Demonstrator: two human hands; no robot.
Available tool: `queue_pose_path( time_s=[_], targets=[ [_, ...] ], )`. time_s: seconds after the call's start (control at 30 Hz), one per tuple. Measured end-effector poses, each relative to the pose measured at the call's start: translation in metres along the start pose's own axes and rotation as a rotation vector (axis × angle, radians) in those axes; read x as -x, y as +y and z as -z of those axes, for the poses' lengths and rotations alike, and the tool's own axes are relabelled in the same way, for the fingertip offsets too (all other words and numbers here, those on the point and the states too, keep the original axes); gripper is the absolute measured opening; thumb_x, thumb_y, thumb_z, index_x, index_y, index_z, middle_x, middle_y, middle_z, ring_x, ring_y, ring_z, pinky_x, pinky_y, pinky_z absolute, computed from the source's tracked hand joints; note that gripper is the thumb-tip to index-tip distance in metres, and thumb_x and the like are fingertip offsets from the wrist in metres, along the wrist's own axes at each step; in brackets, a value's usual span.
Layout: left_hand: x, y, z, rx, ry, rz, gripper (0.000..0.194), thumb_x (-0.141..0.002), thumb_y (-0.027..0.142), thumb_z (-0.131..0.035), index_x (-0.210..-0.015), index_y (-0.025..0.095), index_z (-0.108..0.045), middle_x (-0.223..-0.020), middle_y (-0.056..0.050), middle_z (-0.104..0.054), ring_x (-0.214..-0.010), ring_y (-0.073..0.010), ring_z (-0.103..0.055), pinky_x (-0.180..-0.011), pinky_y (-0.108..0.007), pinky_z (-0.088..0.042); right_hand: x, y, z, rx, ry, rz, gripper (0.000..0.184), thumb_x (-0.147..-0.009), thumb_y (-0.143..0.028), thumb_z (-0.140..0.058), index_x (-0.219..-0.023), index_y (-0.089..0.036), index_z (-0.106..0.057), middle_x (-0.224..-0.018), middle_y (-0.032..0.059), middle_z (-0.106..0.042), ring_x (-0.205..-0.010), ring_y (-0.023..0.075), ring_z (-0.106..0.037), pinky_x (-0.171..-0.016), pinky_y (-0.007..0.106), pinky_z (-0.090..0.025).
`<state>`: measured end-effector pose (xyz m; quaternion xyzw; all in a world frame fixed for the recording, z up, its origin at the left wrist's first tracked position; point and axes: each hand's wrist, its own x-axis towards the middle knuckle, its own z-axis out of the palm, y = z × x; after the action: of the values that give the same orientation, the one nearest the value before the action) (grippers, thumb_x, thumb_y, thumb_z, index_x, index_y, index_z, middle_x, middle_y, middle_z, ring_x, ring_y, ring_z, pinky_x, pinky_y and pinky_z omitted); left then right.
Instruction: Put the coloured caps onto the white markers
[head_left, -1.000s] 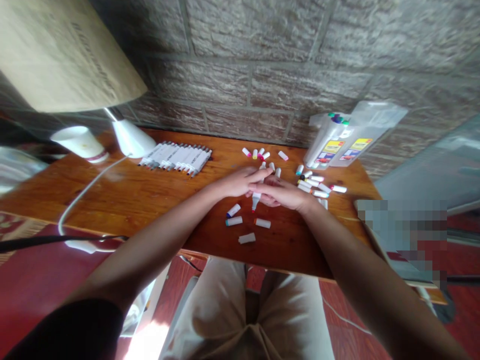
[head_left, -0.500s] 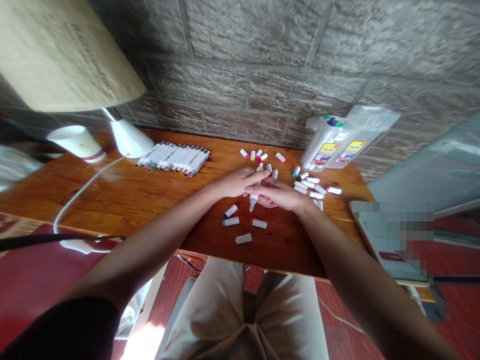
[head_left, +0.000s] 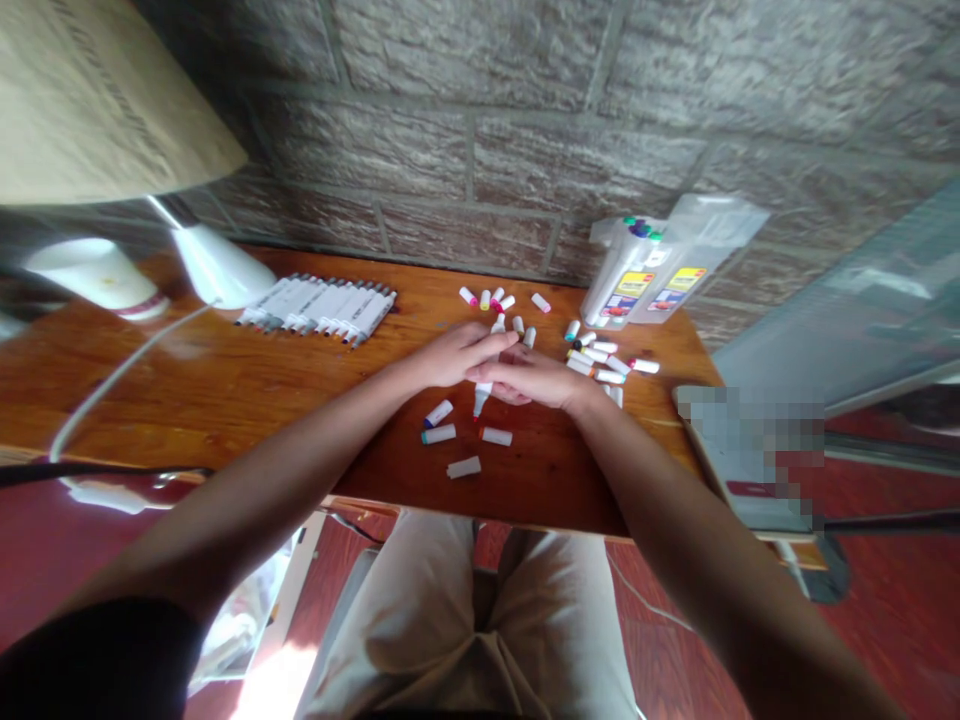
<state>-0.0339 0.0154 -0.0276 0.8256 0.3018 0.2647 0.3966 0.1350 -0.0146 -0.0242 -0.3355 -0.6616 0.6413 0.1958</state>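
A white marker (head_left: 484, 400) with a red tip pointing down toward me is held above the table between my two hands. My left hand (head_left: 459, 354) closes on it from the left, thumb lying across its upper part. From the right, my right hand (head_left: 534, 376) closes on the same marker; its fingers overlap the left hand's and hide the barrel's middle. Below the hands lie several loose marker caps, among them a white cap (head_left: 464, 467), an orange-ended cap (head_left: 496, 436), a teal-ended cap (head_left: 439, 434) and a blue-ended cap (head_left: 438, 413).
Uncapped markers (head_left: 322, 308) lie in a row at left, near a lamp base (head_left: 221, 268) and a paper cup (head_left: 101, 280). More caps (head_left: 600, 358) are scattered at right. A clear plastic case (head_left: 637, 275) stands against the brick wall. A white cable (head_left: 112, 370) crosses the left side.
The whole scene has shifted left and slightly up as my head view turned. Both hands keep their grip on the marker, with little change in their pose.
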Motion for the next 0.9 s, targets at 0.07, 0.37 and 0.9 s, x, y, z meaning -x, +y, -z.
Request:
queue_pose_path(
  time_s=[0.07,0.37,0.9],
  targets=[
    [0.0,0.0,0.0,-0.014,0.003,0.003,0.061,-0.1,0.058,-0.038,-0.067,0.015,-0.065,-0.059,0.0,-0.061,-0.06,-0.0134,-0.054,-0.066,-0.026,-0.041,-0.001,0.001,0.0,0.022,0.011,0.007,0.038,-0.086,-0.046,-0.071,-0.072,-0.021,-0.047,-0.05,-0.0107,-0.038,-0.041,0.0041,-0.029,-0.038,0.018,-0.019],
    [0.0,0.007,0.004,0.022,-0.057,0.045,0.054,-0.1,0.051,-0.045,-0.07,0.015,-0.072,-0.059,0.0,-0.063,-0.06,-0.0123,-0.055,-0.066,-0.024,-0.041,-0.002,-0.002,-0.002,0.31,0.071,0.127,0.029,-0.094,-0.045,-0.07,-0.087,-0.017,-0.064,-0.061,-0.0053,-0.056,-0.054,0.0085,-0.049,-0.052,0.02,-0.041],
    [0.011,0.031,-0.001,-0.247,0.067,0.172,0.058,-0.098,0.058,-0.042,-0.059,0.016,-0.052,-0.054,0.003,-0.043,-0.062,-0.01,-0.049,-0.069,-0.025,-0.036,0.003,-0.003,-0.008,0.448,0.053,0.251,0.015,-0.089,-0.028,-0.069,-0.085,-0.014,-0.067,-0.087,0.0022,-0.069,-0.086,0.0134,-0.061,-0.078,0.023,-0.048]
  ],
)
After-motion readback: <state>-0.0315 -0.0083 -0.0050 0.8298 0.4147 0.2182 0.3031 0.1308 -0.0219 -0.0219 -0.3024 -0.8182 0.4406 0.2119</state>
